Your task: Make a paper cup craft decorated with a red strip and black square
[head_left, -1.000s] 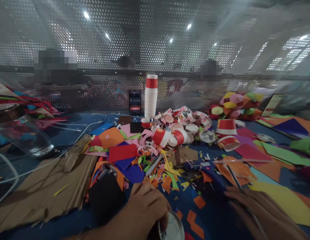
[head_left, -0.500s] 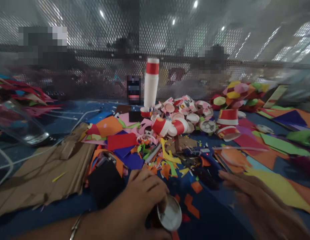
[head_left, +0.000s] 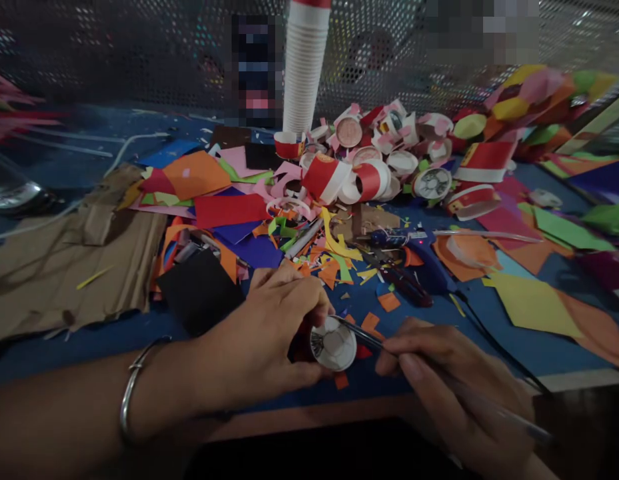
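Note:
My left hand (head_left: 284, 327) is closed around a small paper cup (head_left: 339, 347) near the table's front edge. The cup's round white base faces up, with black lines drawn on its left part. In my right hand (head_left: 449, 380) is a slim pen (head_left: 362, 333), pinched between thumb and fingers, its tip at the far rim of the cup's base. Small orange paper scraps (head_left: 370, 323) lie around the cup. Left of my left hand is a black square piece (head_left: 200, 290).
A blue glue gun (head_left: 436, 263) lies beyond my right hand, its black cable running to the front edge. Behind it are a heap of cut paper cups (head_left: 369, 177) and a tall cup stack (head_left: 305, 73). Torn cardboard (head_left: 104, 267) lies left; coloured paper sheets (head_left: 534, 303) lie right.
My right hand has come left from the coloured paper, bringing the pen to the cup. My left hand keeps hold of the cup. The view has tilted down.

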A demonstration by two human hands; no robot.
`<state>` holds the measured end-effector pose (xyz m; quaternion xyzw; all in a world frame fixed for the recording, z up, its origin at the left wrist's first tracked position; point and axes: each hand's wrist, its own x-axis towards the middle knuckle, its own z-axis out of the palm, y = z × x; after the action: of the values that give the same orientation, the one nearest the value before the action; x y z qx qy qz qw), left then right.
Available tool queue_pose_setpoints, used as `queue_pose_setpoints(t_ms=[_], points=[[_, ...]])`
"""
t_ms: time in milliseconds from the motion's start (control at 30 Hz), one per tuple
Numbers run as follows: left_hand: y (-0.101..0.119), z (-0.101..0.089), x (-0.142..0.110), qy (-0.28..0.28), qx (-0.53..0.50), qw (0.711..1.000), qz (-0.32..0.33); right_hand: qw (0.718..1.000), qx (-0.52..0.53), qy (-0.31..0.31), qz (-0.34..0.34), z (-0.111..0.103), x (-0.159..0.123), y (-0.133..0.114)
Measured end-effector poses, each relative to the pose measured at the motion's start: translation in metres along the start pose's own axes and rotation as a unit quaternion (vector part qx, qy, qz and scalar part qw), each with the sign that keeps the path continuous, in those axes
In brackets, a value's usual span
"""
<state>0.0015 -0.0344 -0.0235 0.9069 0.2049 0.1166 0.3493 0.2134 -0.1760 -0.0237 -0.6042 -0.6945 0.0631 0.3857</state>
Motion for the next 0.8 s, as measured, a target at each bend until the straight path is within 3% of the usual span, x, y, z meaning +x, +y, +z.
queue_pose_setpoints(t_ms=[800], points=[[-0.0005,-0.0026,0.0039,-0.015,-0.012,1.000,0.017,0.999,0.003,-0.030,-0.016,0.0013,-0.0021,-0.0003]])
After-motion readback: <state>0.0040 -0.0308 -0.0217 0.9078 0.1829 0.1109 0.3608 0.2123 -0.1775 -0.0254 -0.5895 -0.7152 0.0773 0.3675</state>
